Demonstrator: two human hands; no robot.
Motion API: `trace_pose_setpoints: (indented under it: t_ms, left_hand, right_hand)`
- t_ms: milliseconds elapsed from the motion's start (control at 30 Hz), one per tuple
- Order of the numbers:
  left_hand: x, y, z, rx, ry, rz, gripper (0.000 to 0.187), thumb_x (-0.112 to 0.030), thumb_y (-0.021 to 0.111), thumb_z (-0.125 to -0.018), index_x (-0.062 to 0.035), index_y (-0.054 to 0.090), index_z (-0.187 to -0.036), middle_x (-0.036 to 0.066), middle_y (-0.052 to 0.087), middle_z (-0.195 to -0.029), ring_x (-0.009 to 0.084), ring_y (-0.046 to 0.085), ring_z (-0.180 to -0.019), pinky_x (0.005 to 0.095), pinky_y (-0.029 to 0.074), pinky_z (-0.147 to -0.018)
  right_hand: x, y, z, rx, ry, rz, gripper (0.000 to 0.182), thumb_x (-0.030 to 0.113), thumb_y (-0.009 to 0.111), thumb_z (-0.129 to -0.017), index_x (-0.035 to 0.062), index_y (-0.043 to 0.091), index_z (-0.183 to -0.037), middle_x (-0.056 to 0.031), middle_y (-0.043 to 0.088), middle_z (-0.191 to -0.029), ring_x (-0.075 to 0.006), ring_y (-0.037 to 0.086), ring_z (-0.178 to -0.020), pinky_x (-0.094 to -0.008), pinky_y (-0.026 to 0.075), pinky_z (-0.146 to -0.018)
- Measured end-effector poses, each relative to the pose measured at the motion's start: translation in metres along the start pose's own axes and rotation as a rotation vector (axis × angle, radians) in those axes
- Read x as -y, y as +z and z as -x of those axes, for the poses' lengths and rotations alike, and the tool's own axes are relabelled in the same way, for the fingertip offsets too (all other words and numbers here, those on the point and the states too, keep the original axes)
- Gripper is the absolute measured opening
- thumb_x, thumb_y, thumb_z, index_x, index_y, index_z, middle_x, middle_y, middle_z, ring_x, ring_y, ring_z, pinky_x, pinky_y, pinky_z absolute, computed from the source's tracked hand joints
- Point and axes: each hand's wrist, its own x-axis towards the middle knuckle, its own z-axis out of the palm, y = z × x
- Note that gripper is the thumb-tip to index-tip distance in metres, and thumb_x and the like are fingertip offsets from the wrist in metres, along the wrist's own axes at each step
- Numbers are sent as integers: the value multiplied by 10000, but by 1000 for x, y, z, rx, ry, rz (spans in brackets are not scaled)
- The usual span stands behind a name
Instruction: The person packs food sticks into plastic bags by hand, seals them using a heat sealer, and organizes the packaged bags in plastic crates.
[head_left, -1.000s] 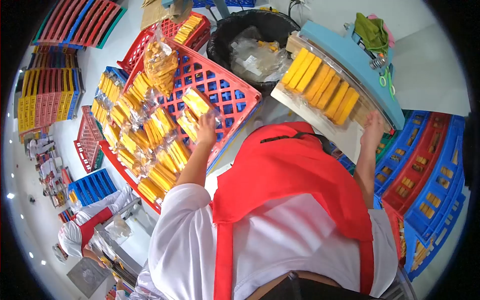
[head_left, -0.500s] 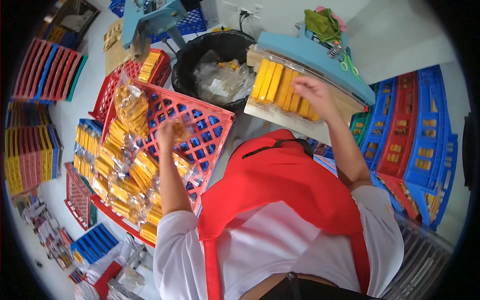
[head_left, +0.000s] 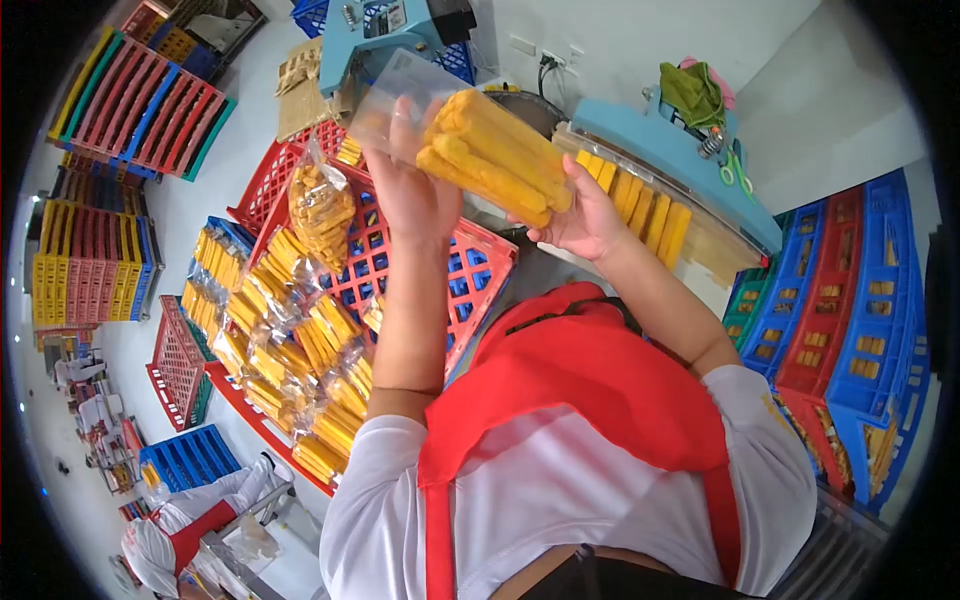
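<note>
Raised in front of me is a clear plastic bag of yellow stick-shaped snacks (head_left: 495, 155), tilted, its flat unfilled end toward the upper left. My left hand (head_left: 412, 195) grips the bag near that unfilled end, fingers partly behind the plastic. The filled lower end is in my right hand (head_left: 585, 215), thumb on the near side. Beyond my right hand, more yellow sticks (head_left: 640, 205) in clear plastic lie in a row along the blue sealing machine (head_left: 680, 160). Under my left forearm, a red crate (head_left: 485, 262) carries several bagged portions of yellow sticks (head_left: 300, 335).
A second blue machine (head_left: 375, 40) stands at the back. Blue and red stacked crates (head_left: 815, 300) rise on the right, and more crate stacks (head_left: 145, 105) on the left. Another person (head_left: 190, 530) is at the lower left. A dark bin (head_left: 530, 108) is partly hidden behind the bag.
My left hand has risen from over the red crate, and my right hand has left the row by the machine. Both now hold a bag of yellow sticks up. The view has shifted slightly.
</note>
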Motion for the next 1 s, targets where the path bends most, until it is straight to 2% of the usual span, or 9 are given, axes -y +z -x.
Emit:
trace_pose_setpoints:
  t_ms: [267,300,433,500,600,733,800,933,1000]
  left_hand:
    - [19,16,27,-89,308,-191,640,-555,310,-830,-114,216,-1285,81,378,-1236,232,361,-1150,371,264,-978]
    - [20,13,24,-157,281,-193,653,-320,477,-843,-151,79,-1333,98,355,-1233,236,366,-1143,381,287,-960]
    - [12,13,18,-81,229,-218,821,24,581,-710,-156,80,-1336,104,361,-1220,223,388,-1122,355,336,-931]
    - [7,9,16,37,218,-231,834,23,581,-707,-164,71,-1340,106,361,-1221,226,391,-1118,354,333,-932]
    - [6,9,15,219,136,-281,869,11,586,-701,-190,42,-1348,114,361,-1224,235,390,-1120,351,328,-932]
    - [19,5,14,155,44,-372,923,-43,616,-699,-154,-33,-1345,111,296,-1273,237,327,-1168,358,282,-959]
    - [29,10,18,79,238,-481,857,-117,600,-704,-155,31,-1342,78,281,-1287,240,317,-1175,372,278,-965]
    - [26,19,22,24,203,-475,887,-161,635,-697,-171,26,-1342,78,293,-1280,239,335,-1163,379,298,-957]
    - [18,19,22,117,159,-373,946,-168,661,-680,-165,-15,-1342,84,298,-1280,232,332,-1168,364,300,-955]
  right_hand:
    - [-4,35,-1,-81,-353,285,544,483,357,-846,133,316,-1260,-81,422,-1223,-236,451,-1078,-401,435,-777]
    - [-4,37,-1,-132,-406,330,566,492,353,-843,130,291,-1274,-78,386,-1261,-234,425,-1109,-419,420,-809]
    - [0,38,5,-35,-397,54,542,467,386,-841,136,305,-1262,-107,425,-1220,-275,427,-1107,-478,392,-843]
    - [5,30,11,63,-67,-42,552,479,369,-842,136,299,-1269,-110,428,-1216,-274,434,-1098,-466,400,-837]
    - [-2,13,9,249,87,-109,549,471,382,-841,137,299,-1269,-111,438,-1204,-253,449,-1080,-426,415,-827]
    - [-4,16,4,165,-72,-2,521,443,392,-847,137,314,-1261,-97,434,-1206,-230,456,-1069,-387,428,-816]
    - [-5,17,1,-31,-405,337,499,423,402,-850,137,329,-1253,-85,421,-1217,-217,459,-1061,-372,436,-804]
    - [-10,26,7,-47,-494,284,494,423,383,-858,145,322,-1261,-74,403,-1237,-220,450,-1075,-381,439,-795]
    - [-5,25,14,79,-312,-54,501,418,366,-866,137,302,-1275,-67,406,-1236,-220,440,-1090,-373,427,-822]
